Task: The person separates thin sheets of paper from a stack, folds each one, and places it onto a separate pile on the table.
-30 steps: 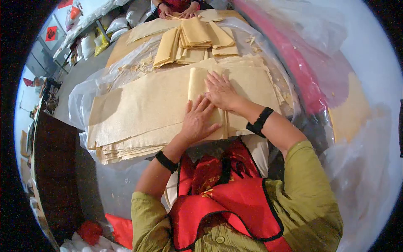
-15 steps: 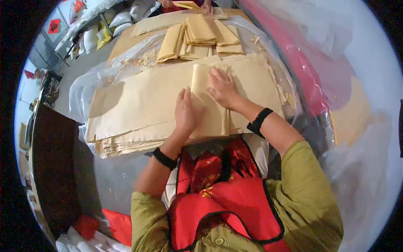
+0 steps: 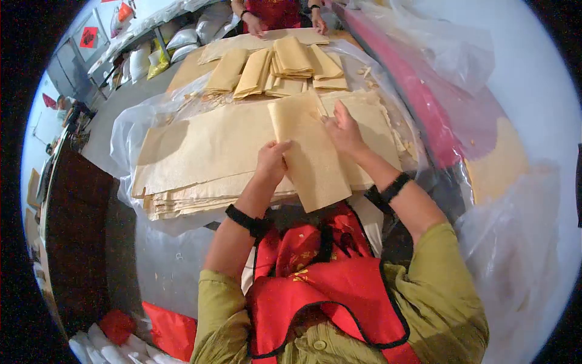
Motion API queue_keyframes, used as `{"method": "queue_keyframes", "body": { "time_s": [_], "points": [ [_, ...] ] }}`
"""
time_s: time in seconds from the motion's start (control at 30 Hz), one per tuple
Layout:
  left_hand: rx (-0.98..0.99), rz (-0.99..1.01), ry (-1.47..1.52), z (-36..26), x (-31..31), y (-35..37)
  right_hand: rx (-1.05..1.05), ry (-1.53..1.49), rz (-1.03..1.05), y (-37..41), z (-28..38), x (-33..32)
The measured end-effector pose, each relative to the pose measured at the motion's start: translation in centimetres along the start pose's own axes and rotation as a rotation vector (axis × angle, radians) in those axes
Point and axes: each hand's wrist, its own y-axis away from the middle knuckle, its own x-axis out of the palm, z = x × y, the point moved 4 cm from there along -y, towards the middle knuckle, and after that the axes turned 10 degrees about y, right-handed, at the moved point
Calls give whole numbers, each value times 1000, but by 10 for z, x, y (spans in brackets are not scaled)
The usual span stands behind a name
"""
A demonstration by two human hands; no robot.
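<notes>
So, the person is holding a long folded sheet [image 3: 312, 161] by its two side edges, and it's hanging at a slant just above the stack of flat sheets [image 3: 200, 151], with the near end poking out past the stack's front edge, over the red apron [image 3: 327, 291]. The left hand [image 3: 273, 159] is curling around the left edge, fingers closed and pinching it. The right hand [image 3: 345, 130] is gripping the right edge further up, fingers pressed together on top. I can't tell where its thumb is sitting.

My two cents on doing this bit well: the stuff looks thin and a bit brittle, judging by the crumbs lying on the plastic sheeting [image 3: 139, 115], so I'd be supporting it along the length rather than letting the free end droop. The two hands are sitting at different heights along the strip, which is probably helping against sagging. I'd be pinching lightly so the layers aren't sliding apart or cracking at the crease, and lifting it clear so it isn't dragging the top flat sheet along.

Further up the table [image 3: 182, 67] a pile of finished folds [image 3: 291, 60] is lying in neat rows, and a co-worker's hands [image 3: 253, 24] are working at the far end.
</notes>
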Motion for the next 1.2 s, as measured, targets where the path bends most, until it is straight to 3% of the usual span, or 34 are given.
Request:
{"method": "queue_keyframes", "body": {
  "time_s": [0.17,0.3,0.47,0.57,0.67,0.7,0.8,0.87,0.93,0.97,1.03,1.13,1.2],
  "points": [
    [26,66,178,-21,-28,-12,252,-383,680,37,-13,18],
    [-12,-56,263,-38,-16,1,210,-514,720,49,4,28],
    [69,-88,70,-53,-53,-37,159,-647,729,43,36,31],
    [136,-71,86,-80,-35,-39,43,-375,703,25,28,41],
    [141,11,122,-108,-18,-47,312,-589,584,-18,51,28],
    [128,42,135,-115,-13,-51,257,-588,522,-41,51,27],
    [194,24,5,-133,-2,-32,229,-576,354,-112,61,20],
    [225,-22,-138,-132,-24,-25,40,-625,244,-158,38,31],
    [267,-72,-352,-130,-35,-5,323,-695,425,-198,-15,55],
    [263,-111,-423,-129,-39,8,339,-549,368,-193,-28,54],
    [426,-52,-855,-112,-58,24,352,-246,253,-180,-42,37],
    [605,74,-1316,-82,-50,50,484,-433,387,-130,-51,21],
    [753,212,-1476,-60,-28,59,509,-320,467,-91,-54,8]
  ]
}}
